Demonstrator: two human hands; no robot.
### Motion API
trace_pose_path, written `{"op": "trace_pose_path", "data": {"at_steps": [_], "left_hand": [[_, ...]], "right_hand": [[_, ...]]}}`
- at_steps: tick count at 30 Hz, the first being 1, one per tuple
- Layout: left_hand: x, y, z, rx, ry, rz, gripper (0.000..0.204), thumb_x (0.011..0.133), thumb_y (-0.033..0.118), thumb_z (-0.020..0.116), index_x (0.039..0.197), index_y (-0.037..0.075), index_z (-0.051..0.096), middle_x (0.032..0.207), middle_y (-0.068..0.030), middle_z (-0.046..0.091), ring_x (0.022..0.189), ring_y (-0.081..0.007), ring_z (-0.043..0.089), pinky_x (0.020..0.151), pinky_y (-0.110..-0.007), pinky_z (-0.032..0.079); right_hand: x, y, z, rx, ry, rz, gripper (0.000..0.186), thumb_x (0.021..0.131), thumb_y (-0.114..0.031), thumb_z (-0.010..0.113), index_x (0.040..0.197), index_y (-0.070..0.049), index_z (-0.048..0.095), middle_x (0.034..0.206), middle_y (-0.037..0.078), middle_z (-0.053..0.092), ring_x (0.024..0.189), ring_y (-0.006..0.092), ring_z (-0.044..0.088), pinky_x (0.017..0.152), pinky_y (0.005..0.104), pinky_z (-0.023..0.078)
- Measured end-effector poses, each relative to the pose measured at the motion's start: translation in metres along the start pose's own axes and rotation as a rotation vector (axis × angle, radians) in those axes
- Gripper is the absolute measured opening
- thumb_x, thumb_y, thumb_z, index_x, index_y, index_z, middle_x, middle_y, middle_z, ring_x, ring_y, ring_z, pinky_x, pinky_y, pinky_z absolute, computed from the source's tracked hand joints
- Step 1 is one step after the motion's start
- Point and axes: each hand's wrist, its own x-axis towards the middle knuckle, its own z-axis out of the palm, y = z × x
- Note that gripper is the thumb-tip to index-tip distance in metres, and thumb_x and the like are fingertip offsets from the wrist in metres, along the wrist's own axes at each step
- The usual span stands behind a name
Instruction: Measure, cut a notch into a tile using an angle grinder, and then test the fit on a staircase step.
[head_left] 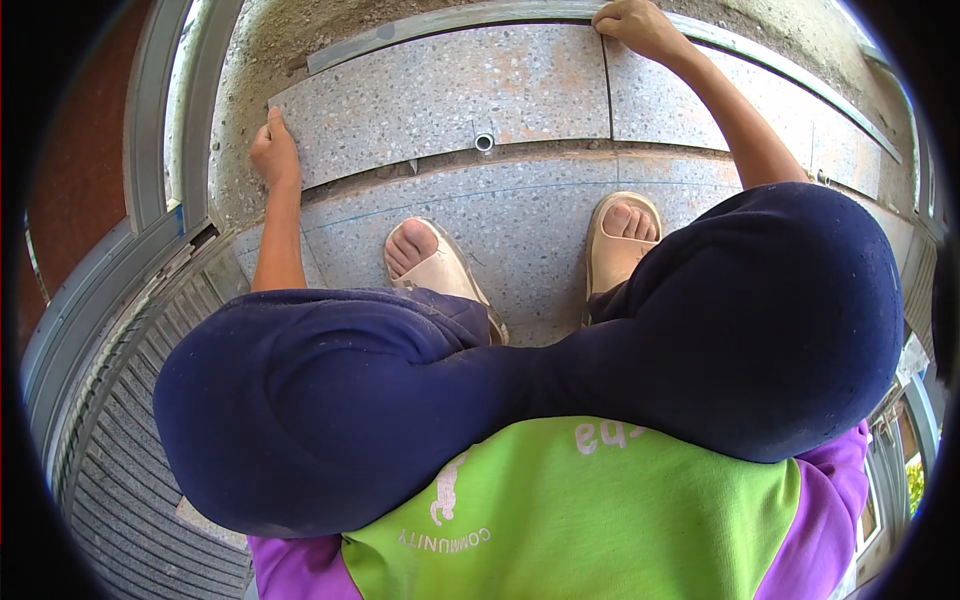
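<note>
A long speckled grey terrazzo slab [450, 95] lies crosswise ahead of my feet. My left hand [274, 152] is closed round its left end, thumb on top and the other fingers mostly hidden. At the slab's far right corner, my right hand [638, 28] is closed with its fingers curled down at the edge, beside a pale metal strip [440, 28]. A second terrazzo slab [670, 100] meets the first at a dark narrow joint under my right hand. A short round pipe end [484, 142] shows at the first slab's near edge.
My sandalled feet [430, 255] rest on a lower terrazzo surface [520, 210] marked with a blue line. Rough sandy ground [270, 45] borders the slabs. A grey metal frame [150, 120] and ribbed panel [130, 470] stand at left. Another small pipe fitting [822, 178] is at right.
</note>
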Motion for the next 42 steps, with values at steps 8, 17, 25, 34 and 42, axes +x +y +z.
{"op": "trace_pose_path", "data": {"at_steps": [8, 17, 25, 34, 42], "left_hand": [[0.004, -0.004, 0.003, -0.025, 0.057, 0.024, 0.062, 0.097, 0.051, 0.060, 0.068, -0.003, 0.060, 0.061, -0.0048, 0.052, 0.062, -0.0167, 0.046, 0.062, -0.039, 0.040], [0.005, -0.004, 0.001, -0.059, 0.035, -0.030, 0.062, 0.096, 0.052, 0.061, 0.067, -0.002, 0.059, 0.061, -0.0050, 0.051, 0.062, -0.0170, 0.046, 0.062, -0.039, 0.040], [0.004, -0.003, -0.002, 0.006, 0.037, 0.008, 0.061, 0.097, 0.052, 0.058, 0.073, -0.003, 0.064, 0.067, -0.0129, 0.060, 0.066, -0.0242, 0.054, 0.067, -0.043, 0.044], [0.011, -0.011, 0.000, 0.088, 0.021, 0.056, 0.063, 0.099, 0.055, 0.051, 0.092, -0.004, 0.072, 0.084, -0.0185, 0.071, 0.080, -0.0297, 0.064, 0.078, -0.043, 0.047], [0.013, -0.017, 0.005, 0.024, 0.012, 0.063, 0.063, 0.098, 0.056, 0.054, 0.087, -0.004, 0.072, 0.075, -0.0182, 0.068, 0.072, -0.0274, 0.062, 0.073, -0.042, 0.048]], "right_hand": [[0.002, 0.012, 0.007, -0.207, 0.012, -0.105, 0.030, 0.091, -0.021, 0.061, 0.107, 0.000, 0.075, 0.103, 0.019, 0.075, 0.095, 0.0315, 0.070, 0.090, 0.0397, 0.053], [0.001, 0.008, 0.008, -0.157, -0.002, -0.001, 0.031, 0.091, -0.021, 0.062, 0.110, -0.001, 0.076, 0.104, 0.018, 0.075, 0.095, 0.0292, 0.071, 0.089, 0.0391, 0.054], [0.001, -0.008, 0.007, -0.156, -0.061, 0.096, 0.031, 0.091, -0.022, 0.062, 0.109, -0.002, 0.076, 0.101, 0.017, 0.076, 0.091, 0.0274, 0.071, 0.086, 0.0389, 0.054], [0.004, 0.000, 0.004, -0.046, 0.037, -0.047, 0.022, 0.080, -0.018, 0.065, 0.089, -0.001, 0.077, 0.086, 0.019, 0.074, 0.076, 0.0301, 0.072, 0.073, 0.0411, 0.056], [0.002, 0.004, 0.002, -0.064, 0.059, -0.138, 0.022, 0.079, -0.019, 0.060, 0.078, -0.001, 0.074, 0.076, 0.019, 0.071, 0.071, 0.0332, 0.070, 0.069, 0.0441, 0.055]]}}
